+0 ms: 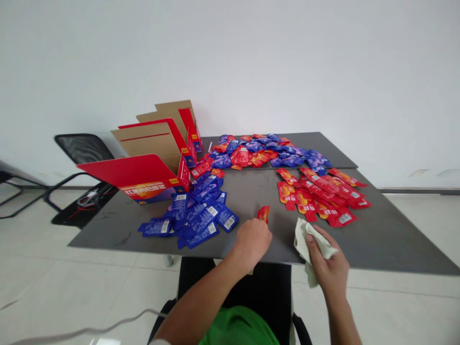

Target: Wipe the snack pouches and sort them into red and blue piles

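My left hand (252, 240) is closed around a red sachet (263, 213), whose top end sticks out past the fingers near the table's front edge. A folded pale cloth (304, 239) is gripped in my right hand (328, 263), with part of it hanging down over the edge. To the left of my left hand lies a loose pile of blue sachets (203, 218), several showing white barcode labels. Beyond my right hand, red sachets (323, 194) are heaped on the right side of the table.
Open red cardboard boxes (143, 177) stand in a row on the left of the grey table (247, 187). Mixed red and blue sachets (258, 151) lie along the back. A black chair (84, 148) stands at the left, and a white wall rises behind.
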`<state>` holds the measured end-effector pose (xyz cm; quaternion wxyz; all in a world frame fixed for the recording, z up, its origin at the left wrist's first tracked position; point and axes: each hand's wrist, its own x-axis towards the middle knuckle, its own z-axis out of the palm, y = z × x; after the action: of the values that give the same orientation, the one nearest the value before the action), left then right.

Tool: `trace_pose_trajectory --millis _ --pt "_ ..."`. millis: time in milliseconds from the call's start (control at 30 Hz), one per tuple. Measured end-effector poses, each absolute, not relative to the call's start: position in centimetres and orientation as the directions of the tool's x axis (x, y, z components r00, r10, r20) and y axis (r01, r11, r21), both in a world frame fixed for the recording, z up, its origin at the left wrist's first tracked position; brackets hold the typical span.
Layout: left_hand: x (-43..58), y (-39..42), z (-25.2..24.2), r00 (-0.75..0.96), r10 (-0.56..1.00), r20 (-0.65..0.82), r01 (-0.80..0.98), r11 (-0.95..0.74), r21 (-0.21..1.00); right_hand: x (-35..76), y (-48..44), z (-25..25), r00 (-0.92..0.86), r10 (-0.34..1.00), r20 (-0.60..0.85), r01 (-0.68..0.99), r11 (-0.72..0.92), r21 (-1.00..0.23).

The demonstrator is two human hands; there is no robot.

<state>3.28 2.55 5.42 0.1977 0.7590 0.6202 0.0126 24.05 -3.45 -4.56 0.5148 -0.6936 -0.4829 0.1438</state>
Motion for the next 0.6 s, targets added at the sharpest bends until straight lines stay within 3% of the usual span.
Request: trace_pose_trajectory --millis 100,233,433,600 --pt "2.0 3.0 5.1 0.228 0.949 -0.219 0.92 -0.136 0.366 24.2 -3.4 -4.9 0.491 0.819 0.295 0.521 -0.004 -0.854" --pt "0.6 4.0 4.5 0.3 0.923 -0.242 0.826 -0.124 0.55 24.4 -3.5 -5.2 0.453 0.833 0.318 0.526 0.038 -0.85" --pt "2.9 7.6 6.0 0.377 0.912 -0.163 0.535 -0.07 0.842 24.7 -3.5 -5.2 0.348 0.859 0.375 0.543 0.142 -0.827" --pt "9.7 11.5 8.9 0.426 0.897 -0.118 0.291 -0.013 0.957 24.7 -3.5 -5.3 0.308 0.854 0.42 0.559 0.195 -0.806"
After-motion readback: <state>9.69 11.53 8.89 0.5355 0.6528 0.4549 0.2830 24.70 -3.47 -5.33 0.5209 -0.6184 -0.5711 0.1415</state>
